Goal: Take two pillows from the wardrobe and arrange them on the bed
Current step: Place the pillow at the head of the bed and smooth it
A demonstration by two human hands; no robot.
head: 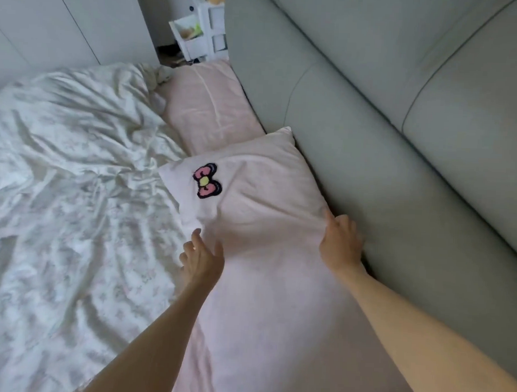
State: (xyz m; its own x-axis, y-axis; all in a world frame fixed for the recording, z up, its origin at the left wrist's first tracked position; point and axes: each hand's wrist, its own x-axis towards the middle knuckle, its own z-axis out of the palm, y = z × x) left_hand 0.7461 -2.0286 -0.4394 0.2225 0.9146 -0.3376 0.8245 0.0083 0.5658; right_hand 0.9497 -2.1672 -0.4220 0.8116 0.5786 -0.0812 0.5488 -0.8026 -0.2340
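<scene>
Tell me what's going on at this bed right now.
A person is arranging pillows at the head of the bed. The near pillow, pale pink with a bow patch, lies against the grey headboard. The right hand pinches its edge on the headboard side, bunching the fabric, while the left hand is open at the other edge. A second pink pillow already lies further along the headboard. A rumpled white duvet covers the rest of the bed.
</scene>
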